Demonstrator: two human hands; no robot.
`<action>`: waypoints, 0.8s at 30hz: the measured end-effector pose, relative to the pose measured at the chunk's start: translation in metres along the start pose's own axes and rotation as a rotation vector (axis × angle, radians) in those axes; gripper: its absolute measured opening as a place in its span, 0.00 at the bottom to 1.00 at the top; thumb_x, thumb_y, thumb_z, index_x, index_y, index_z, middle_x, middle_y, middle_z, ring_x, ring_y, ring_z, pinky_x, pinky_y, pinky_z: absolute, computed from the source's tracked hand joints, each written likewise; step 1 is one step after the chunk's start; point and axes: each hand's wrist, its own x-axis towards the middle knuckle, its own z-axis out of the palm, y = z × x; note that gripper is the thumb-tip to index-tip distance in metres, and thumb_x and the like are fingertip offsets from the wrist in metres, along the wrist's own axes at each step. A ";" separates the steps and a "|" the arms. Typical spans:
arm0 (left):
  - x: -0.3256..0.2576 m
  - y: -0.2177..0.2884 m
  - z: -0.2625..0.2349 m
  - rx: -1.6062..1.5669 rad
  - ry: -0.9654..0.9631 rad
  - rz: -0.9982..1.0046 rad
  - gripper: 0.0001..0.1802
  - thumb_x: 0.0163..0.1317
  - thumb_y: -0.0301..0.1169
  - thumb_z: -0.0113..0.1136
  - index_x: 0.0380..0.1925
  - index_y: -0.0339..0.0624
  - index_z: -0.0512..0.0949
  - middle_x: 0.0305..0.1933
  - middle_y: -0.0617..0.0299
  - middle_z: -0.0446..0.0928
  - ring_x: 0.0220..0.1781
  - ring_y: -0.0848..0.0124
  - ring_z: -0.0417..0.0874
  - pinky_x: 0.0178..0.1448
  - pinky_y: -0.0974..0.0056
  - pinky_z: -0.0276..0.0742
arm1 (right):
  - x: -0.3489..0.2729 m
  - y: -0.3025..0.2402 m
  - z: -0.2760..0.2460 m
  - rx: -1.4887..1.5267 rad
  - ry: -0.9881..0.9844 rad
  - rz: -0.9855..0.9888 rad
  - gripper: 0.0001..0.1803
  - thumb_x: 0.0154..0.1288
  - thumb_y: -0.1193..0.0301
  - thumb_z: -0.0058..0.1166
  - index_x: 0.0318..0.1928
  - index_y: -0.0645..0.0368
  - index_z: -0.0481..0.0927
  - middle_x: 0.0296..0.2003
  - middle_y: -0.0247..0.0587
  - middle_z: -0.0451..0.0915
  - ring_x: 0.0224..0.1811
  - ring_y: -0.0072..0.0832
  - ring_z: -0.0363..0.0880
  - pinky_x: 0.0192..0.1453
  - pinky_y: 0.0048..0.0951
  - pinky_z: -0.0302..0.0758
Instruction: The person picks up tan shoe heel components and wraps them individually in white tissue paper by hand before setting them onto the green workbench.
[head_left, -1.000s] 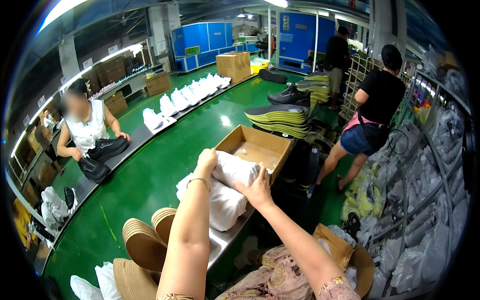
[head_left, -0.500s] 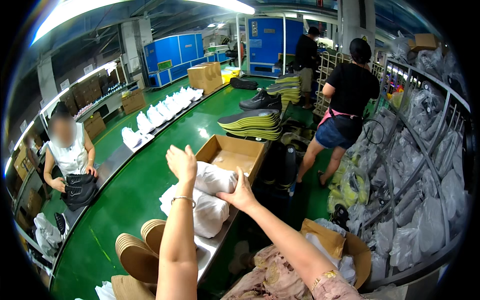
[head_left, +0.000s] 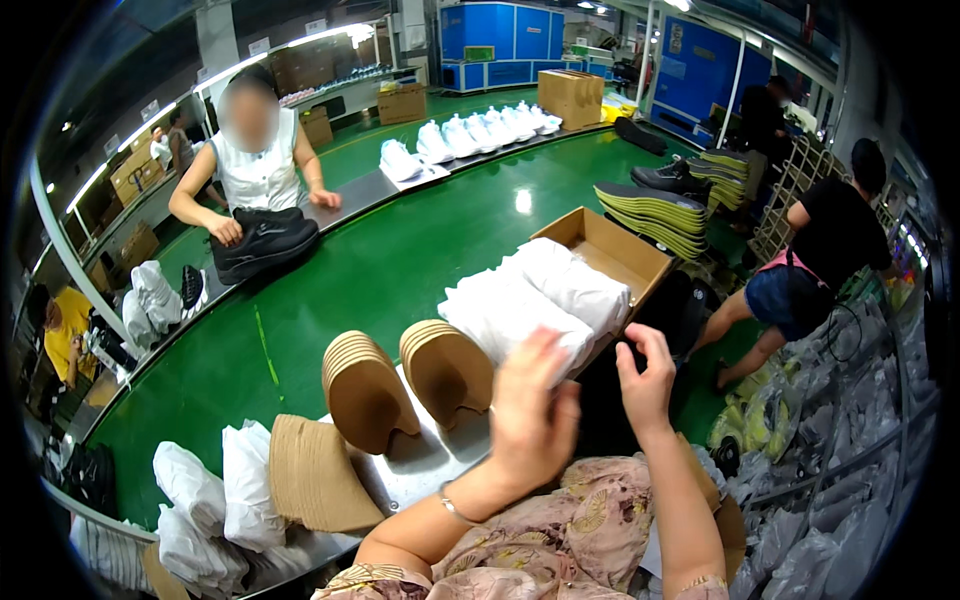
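My left hand (head_left: 530, 420) is blurred and hovers with fingers apart just in front of a pile of white stuffed bundles (head_left: 515, 310), holding nothing. To its right, my right hand (head_left: 645, 375) is raised with loosely curled, parted fingers, also holding nothing, over a dark gap beside the metal tabletop (head_left: 430, 465). More white bundles (head_left: 575, 280) lie against an open cardboard box (head_left: 625, 250) behind the pile.
Stacks of brown cardboard inserts (head_left: 365, 390) (head_left: 445, 370) (head_left: 310, 470) stand left of my hands, with white bags (head_left: 195, 495) beyond. Across the green conveyor (head_left: 400, 270) a person handles black shoes (head_left: 265, 240). Stacked soles (head_left: 650, 210) and a bending person (head_left: 830, 240) are on the right.
Both hands let go of the white bundle they held near the box and pulled back toward me. The view swung left and down.
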 end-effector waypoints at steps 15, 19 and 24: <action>0.001 -0.147 -0.175 0.081 -0.139 -0.576 0.16 0.68 0.32 0.48 0.48 0.32 0.75 0.57 0.51 0.71 0.63 0.64 0.67 0.66 0.65 0.59 | -0.044 -0.157 0.127 0.380 -0.305 -0.605 0.11 0.51 0.81 0.55 0.39 0.65 0.76 0.38 0.44 0.76 0.39 0.39 0.76 0.43 0.34 0.75; -0.008 -0.148 -0.170 0.071 -0.218 -0.636 0.16 0.66 0.32 0.49 0.48 0.32 0.75 0.57 0.52 0.70 0.62 0.64 0.67 0.65 0.66 0.60 | -0.039 -0.166 0.147 0.155 -0.262 -0.610 0.11 0.51 0.80 0.53 0.39 0.64 0.75 0.35 0.43 0.73 0.38 0.36 0.75 0.37 0.30 0.76; -0.015 -0.151 -0.162 0.018 -0.163 -0.636 0.16 0.63 0.33 0.51 0.48 0.38 0.77 0.56 0.49 0.70 0.58 0.55 0.68 0.62 0.60 0.63 | -0.030 -0.169 0.166 -0.122 -0.205 -0.707 0.05 0.50 0.77 0.49 0.30 0.60 0.71 0.30 0.41 0.70 0.35 0.31 0.72 0.32 0.24 0.75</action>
